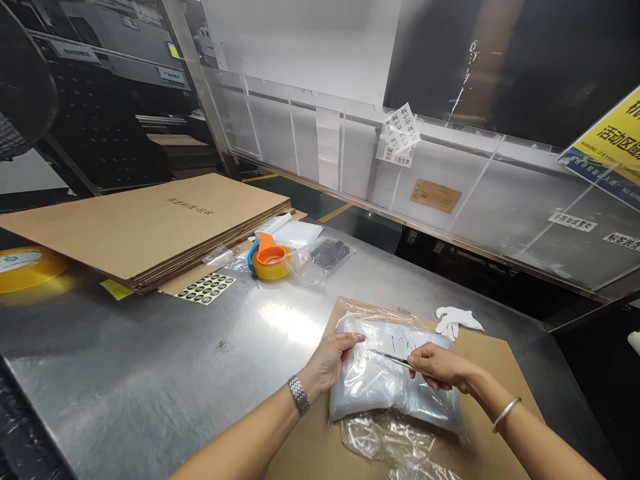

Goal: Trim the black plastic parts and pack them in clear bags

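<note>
A clear plastic bag (385, 380) filled with something pale lies on a brown cardboard sheet (480, 347) at the near right of the metal table (165, 360). My left hand (330, 360) pinches the bag's upper left edge, fingers closed on the plastic. My right hand (440, 367) is closed round a thin metal tool (393, 359), perhaps tweezers or a blade, whose tip points left over the bag. Crumpled empty plastic film (395, 440) lies under the bag's near edge.
A stack of flat cardboard sheets (145, 227) fills the far left. Beside it are an orange tape dispenser (270, 260), a sticker sheet (206, 288), plastic bags (320, 257) and a yellow tape roll (25, 267). White gloves (455, 320) lie beyond the sheet. A clear screen (450, 193) backs the table.
</note>
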Available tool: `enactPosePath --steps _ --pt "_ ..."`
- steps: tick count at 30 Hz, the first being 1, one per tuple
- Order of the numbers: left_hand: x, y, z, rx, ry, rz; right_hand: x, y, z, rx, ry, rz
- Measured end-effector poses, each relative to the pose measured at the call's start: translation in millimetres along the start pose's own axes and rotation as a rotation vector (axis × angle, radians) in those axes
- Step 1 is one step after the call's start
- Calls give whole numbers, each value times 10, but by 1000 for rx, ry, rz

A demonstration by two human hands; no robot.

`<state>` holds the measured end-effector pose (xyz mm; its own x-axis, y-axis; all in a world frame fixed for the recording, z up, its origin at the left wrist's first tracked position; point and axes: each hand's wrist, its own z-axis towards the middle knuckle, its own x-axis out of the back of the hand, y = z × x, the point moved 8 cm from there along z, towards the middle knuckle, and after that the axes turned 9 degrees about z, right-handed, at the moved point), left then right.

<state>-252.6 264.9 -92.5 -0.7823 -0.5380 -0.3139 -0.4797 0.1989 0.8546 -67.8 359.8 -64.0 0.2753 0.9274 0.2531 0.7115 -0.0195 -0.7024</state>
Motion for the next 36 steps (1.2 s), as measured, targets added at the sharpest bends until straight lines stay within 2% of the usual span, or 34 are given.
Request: enactPosePath --steps 9,16,21,27,36 --pt "-50 32 99 82 -91 77 -30 -36 184 19 -132 71" --pt "-43 -14 113 137 -97 142 -107 92 189 32 -258 190" --pt "-38 -27 114 137 -95 129 -127 44 170 37 -305 214" --pt "-53 -21 113 155 -126 118 -143 -53 221 14 -320 180" --pt "-35 -73 130 194 -62 106 -120 -2 111 15 -301 161"
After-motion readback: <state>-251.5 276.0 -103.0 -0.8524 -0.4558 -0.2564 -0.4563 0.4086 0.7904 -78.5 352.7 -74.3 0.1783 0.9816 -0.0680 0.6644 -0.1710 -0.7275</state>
